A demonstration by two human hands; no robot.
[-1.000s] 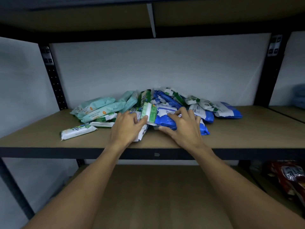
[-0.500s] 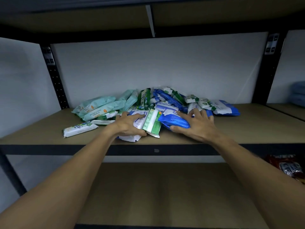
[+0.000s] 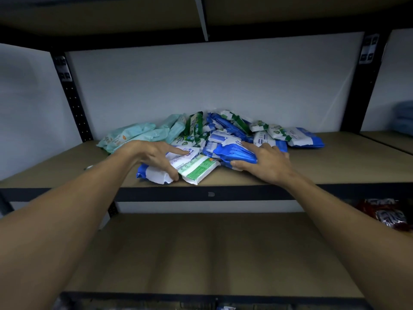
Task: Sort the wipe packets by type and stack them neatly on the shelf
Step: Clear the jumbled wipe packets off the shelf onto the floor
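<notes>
The shelf (image 3: pixel 335 166) carried one mixed heap of packets (image 3: pixel 225 128) against its back wall. Pale teal ones (image 3: pixel 134 136) were bunched at the heap's nine o'clock side, and blue and green-and-white ones were jumbled from the middle out to three o'clock. Nothing was stacked yet, so the sorting looked barely begun.

Both hands worked the heap's six o'clock edge. The left hand (image 3: pixel 154 155) grasped a white packet (image 3: pixel 183 158), with its forefinger laid along the top and its thumb hooked at the near edge. A green-and-white packet (image 3: pixel 199 170) lay just beside it at three o'clock, its long axis running eight to two o'clock.

The right hand (image 3: pixel 266 162) grasped a blue packet (image 3: pixel 237 152), fingers spread over the top and thumb tucked under the near edge. That packet's long axis ran nine to three, with the hand at its three o'clock end. The bare board for a blue stack lay towards three o'clock, on the right hand's own side, so a short carry that way would probably serve.
</notes>
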